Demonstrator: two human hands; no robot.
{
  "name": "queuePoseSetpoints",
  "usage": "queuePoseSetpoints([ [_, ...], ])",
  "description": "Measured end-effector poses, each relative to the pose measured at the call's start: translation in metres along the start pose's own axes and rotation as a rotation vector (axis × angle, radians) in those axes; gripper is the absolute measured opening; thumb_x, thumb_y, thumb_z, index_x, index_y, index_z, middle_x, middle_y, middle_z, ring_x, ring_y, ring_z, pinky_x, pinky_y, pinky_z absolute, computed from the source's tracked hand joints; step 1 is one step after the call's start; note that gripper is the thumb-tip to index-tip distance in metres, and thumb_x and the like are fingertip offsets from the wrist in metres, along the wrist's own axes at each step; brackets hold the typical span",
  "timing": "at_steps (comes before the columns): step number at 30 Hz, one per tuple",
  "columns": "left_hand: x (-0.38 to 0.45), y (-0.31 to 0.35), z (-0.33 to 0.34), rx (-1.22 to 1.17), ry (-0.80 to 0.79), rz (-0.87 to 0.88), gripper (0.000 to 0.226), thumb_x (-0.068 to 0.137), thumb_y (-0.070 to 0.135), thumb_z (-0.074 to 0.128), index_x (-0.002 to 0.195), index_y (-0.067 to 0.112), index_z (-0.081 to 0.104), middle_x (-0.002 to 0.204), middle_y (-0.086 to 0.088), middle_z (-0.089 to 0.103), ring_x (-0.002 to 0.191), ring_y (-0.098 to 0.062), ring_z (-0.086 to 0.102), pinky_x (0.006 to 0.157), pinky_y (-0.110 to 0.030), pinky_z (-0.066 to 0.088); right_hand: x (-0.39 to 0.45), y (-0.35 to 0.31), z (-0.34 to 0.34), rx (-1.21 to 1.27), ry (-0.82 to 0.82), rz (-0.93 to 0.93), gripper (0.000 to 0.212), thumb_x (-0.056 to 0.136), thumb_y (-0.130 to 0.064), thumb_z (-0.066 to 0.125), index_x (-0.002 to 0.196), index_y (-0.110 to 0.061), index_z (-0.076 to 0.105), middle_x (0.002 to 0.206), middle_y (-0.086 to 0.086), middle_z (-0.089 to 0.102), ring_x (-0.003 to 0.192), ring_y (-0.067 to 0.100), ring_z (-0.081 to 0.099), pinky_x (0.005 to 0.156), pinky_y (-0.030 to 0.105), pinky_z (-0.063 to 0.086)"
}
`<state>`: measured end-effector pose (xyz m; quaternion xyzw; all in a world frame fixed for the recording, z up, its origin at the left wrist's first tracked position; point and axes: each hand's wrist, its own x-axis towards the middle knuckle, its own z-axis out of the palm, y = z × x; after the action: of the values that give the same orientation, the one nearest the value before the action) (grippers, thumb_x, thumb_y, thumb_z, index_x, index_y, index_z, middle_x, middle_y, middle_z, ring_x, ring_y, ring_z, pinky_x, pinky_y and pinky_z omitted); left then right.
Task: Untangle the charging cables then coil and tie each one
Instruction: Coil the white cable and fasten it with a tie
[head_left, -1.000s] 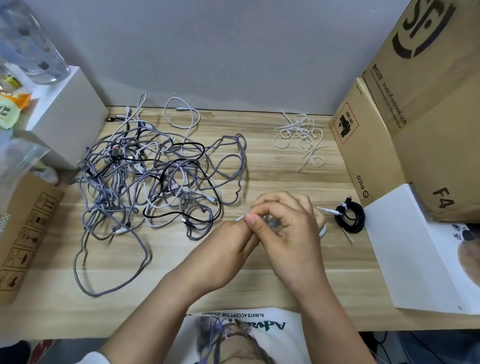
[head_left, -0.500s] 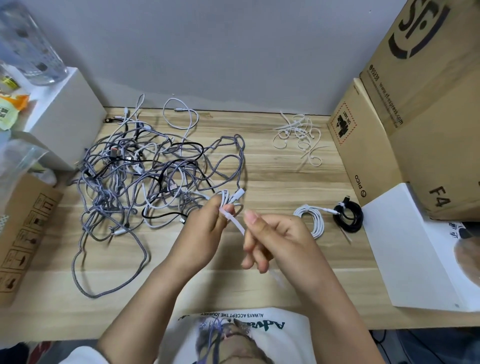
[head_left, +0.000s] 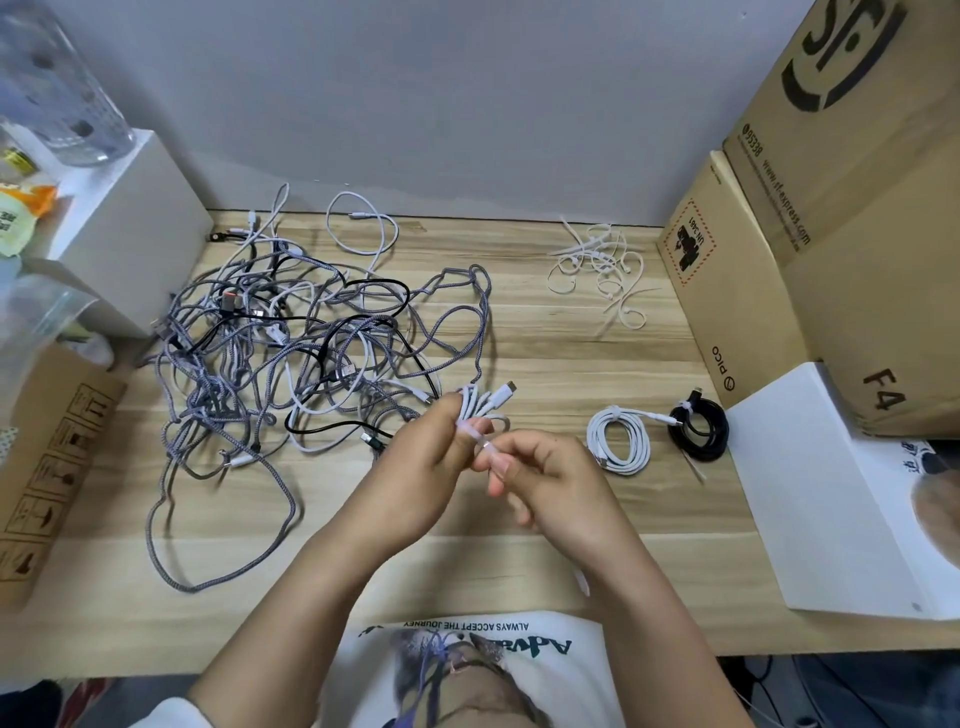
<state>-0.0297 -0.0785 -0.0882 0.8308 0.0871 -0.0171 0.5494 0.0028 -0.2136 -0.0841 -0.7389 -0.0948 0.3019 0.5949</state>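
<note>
My left hand (head_left: 423, 467) grips a small coiled white cable (head_left: 480, 402) above the table's middle; its plug sticks out to the upper right. A white zip tie (head_left: 480, 441) wraps the coil, and my right hand (head_left: 545, 480) pinches the tie's tail beside it. A big tangle of grey braided, black and white cables (head_left: 291, 353) lies to the left. A tied white coil (head_left: 621, 439) and a tied black coil (head_left: 698, 428) lie to the right.
Loose white zip ties (head_left: 597, 270) are piled at the back right. Cardboard boxes (head_left: 831, 218) and a white box (head_left: 831, 493) line the right side. A white box (head_left: 124, 234) and a cardboard box (head_left: 47, 457) stand left.
My hands have lifted the small white coil away from the tied coils and moved it left. The tie's tail has been drawn further through, and the right hand has closed in on the coil.
</note>
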Motion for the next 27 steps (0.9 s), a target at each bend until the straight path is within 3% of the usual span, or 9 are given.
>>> queuePoseSetpoints([
  [6,0.002,0.000,-0.002,-0.471,-0.130,-0.270,0.030,0.099,0.016,0.042,0.071,0.020,0.049,0.052,0.011,0.038,0.045,-0.005,0.029,0.044,-0.018,0.027,0.000,-0.003,0.004,0.094,-0.030,0.028,0.028,0.096,-0.003,0.043,0.071,-0.012,0.054,0.042,-0.011,0.037,0.034,-0.001,0.031,0.038,0.009,0.028],
  [9,0.004,0.000,-0.005,-0.603,-0.206,-0.344,0.007,0.072,0.018,0.050,0.067,0.020,0.046,0.058,0.003,0.032,0.048,-0.009,0.023,0.043,-0.018,0.022,0.000,-0.003,0.003,0.087,-0.028,0.044,0.030,0.095,-0.003,0.044,0.069,-0.014,0.053,0.038,-0.014,0.035,0.034,-0.001,0.031,0.037,0.009,0.029],
  [12,0.002,-0.002,-0.004,-0.563,-0.233,-0.268,0.022,0.074,0.023,0.060,0.056,0.021,0.048,0.053,0.007,0.036,0.047,-0.007,0.025,0.045,-0.019,0.021,-0.002,-0.004,0.004,0.095,-0.015,0.066,0.031,0.093,-0.003,0.044,0.067,-0.017,0.054,0.040,-0.013,0.035,0.035,-0.001,0.031,0.037,0.009,0.027],
  [15,0.002,-0.001,0.001,-0.563,-0.269,-0.202,0.031,0.089,0.028,0.059,0.065,0.016,0.043,0.043,0.010,0.035,0.041,-0.003,0.023,0.042,-0.015,0.021,-0.001,-0.003,0.008,0.096,0.038,0.089,0.027,0.091,-0.004,0.045,0.067,-0.014,0.054,0.039,-0.013,0.034,0.034,0.000,0.028,0.037,0.010,0.024],
  [19,0.007,-0.009,0.004,-0.608,-0.145,-0.197,0.023,0.082,0.030,0.051,0.063,0.018,0.050,0.043,0.008,0.039,0.038,-0.003,0.025,0.039,-0.014,0.021,-0.007,-0.006,0.018,0.068,0.083,0.010,0.013,0.073,-0.021,0.048,0.060,-0.019,0.052,0.038,-0.011,0.036,0.036,0.002,0.030,0.039,0.010,0.023],
  [21,0.009,-0.011,0.006,-0.553,-0.059,-0.147,0.024,0.082,0.032,0.048,0.070,0.013,0.054,0.043,0.007,0.044,0.038,-0.002,0.032,0.039,-0.014,0.023,-0.010,-0.011,0.019,0.129,0.069,-0.027,0.010,0.068,-0.021,0.046,0.060,-0.018,0.051,0.039,-0.010,0.035,0.038,0.002,0.029,0.040,0.009,0.023],
  [23,0.012,-0.010,0.008,-0.491,0.001,-0.091,0.029,0.083,0.034,0.046,0.079,0.007,0.055,0.045,0.007,0.046,0.041,-0.002,0.036,0.040,-0.014,0.025,-0.010,-0.014,0.016,0.187,0.061,-0.045,0.010,0.070,-0.021,0.046,0.062,-0.016,0.051,0.040,-0.010,0.034,0.039,0.002,0.027,0.040,0.010,0.023],
  [27,0.017,-0.011,0.007,-0.458,0.041,-0.088,0.027,0.081,0.038,0.049,0.075,0.012,0.052,0.048,0.007,0.042,0.042,-0.004,0.031,0.041,-0.015,0.024,-0.009,-0.014,0.006,0.131,0.030,-0.070,0.019,0.085,-0.022,0.055,0.066,-0.019,0.055,0.043,-0.013,0.038,0.041,0.001,0.030,0.042,0.010,0.025],
])
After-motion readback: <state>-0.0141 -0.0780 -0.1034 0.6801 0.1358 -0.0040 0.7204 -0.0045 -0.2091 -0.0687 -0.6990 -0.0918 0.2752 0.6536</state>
